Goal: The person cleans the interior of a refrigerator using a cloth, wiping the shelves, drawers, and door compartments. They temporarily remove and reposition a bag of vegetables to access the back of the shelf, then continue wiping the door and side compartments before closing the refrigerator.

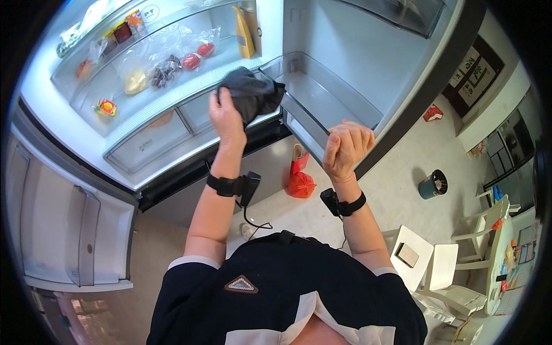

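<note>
My left hand [227, 114] holds a bunched dark grey cloth [250, 92]. The cloth hangs at the inner end of a clear door bin [317, 131] and partly covers it. My right hand [348, 148] is closed on the bin's front rim near its outer end. The bin is fixed to the open right refrigerator door [353, 56], and its floor is visible. To the left of the cloth runs a lit glass shelf [181, 97] with a drawer [151, 138] under it. The fingertips of my left hand are partly hidden by the cloth.
Bagged red fruit [192, 61], dark grapes [166, 73] and a yellow pouch [244, 39] sit on the shelf. The left door [64, 224] stands open. Red bags [301, 185] lie on the floor below, with a bin [432, 184] and white chairs [440, 267] to the right.
</note>
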`<state>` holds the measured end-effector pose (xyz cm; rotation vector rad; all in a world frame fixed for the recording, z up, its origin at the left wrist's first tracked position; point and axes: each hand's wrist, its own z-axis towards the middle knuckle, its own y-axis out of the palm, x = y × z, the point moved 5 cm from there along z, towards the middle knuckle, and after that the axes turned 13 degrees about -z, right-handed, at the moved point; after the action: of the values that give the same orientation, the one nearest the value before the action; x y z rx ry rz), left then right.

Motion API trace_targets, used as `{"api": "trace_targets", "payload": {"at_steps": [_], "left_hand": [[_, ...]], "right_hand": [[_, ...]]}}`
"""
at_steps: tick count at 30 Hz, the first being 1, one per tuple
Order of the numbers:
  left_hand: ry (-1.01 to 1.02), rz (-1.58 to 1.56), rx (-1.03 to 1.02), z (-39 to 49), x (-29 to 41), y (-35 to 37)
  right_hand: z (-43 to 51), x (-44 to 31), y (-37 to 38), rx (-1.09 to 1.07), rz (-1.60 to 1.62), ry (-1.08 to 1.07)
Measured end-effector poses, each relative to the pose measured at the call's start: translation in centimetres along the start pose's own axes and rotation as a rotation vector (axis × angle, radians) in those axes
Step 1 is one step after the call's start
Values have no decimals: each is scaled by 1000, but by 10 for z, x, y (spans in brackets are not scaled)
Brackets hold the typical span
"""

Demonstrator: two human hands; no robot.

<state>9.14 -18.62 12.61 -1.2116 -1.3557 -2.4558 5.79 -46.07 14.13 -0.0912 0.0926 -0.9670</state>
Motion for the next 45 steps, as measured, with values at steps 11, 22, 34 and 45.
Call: {"api": "trace_targets", "payload": {"at_steps": [11,22,34,45], "left_hand": [[-75,46,-362,-94,-43,22],[-333,395,-700,-154,-54,-15],[-89,254,-479,-113,-29,17],[-163,227,-753,-137,-21,13]], "right_hand": [[-2,-18,2,-29,28,-16],[1,-18,-1,-93,-7,-53],[-4,-18,3,-97,12,-45],[6,-2,-15,-329,128,-72]]}}
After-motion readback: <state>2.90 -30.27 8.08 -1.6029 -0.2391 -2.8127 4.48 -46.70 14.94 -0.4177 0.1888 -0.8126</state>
